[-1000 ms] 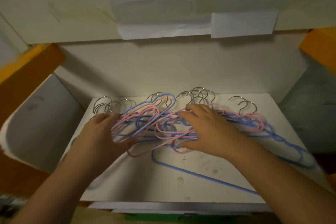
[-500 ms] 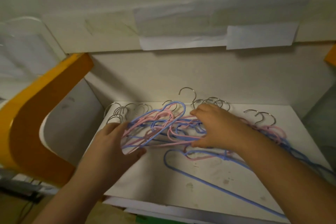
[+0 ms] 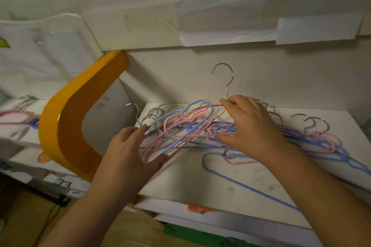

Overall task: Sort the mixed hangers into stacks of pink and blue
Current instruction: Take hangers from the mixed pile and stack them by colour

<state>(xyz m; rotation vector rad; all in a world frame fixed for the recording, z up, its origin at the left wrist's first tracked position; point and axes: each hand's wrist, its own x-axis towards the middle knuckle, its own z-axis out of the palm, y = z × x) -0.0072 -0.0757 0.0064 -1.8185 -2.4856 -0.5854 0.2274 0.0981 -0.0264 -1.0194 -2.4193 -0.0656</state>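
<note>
While both your hands work in the tangle of pink and blue hangers (image 3: pixel 192 128) at the centre of the frame, that pile lies on the white shelf (image 3: pixel 200 184) with its long axis running left to right and most of its metal hooks pointing toward the back wall. Your left hand (image 3: pixel 128 158) pinches the left ends of several hangers between fingers and thumb, just right of the orange curved panel (image 3: pixel 66 126). Your right hand (image 3: pixel 251 126) has its fingers curled over the middle of the pile, gripping a pink hanger whose silver hook (image 3: pixel 224 78) stands upright above your knuckles, pointing to the top of the frame. One blue hanger (image 3: pixel 247 186) lies apart in front of the pile, its long bar running diagonally toward the lower right. More hangers trail toward the right edge, hooks also facing the wall. At the far left, beyond the panel, another bunch of hangers (image 3: pixel 22 114) lies on a separate surface. Paper sheets (image 3: pixel 315 30) hang from the ledge above; no writing on them is legible.
</note>
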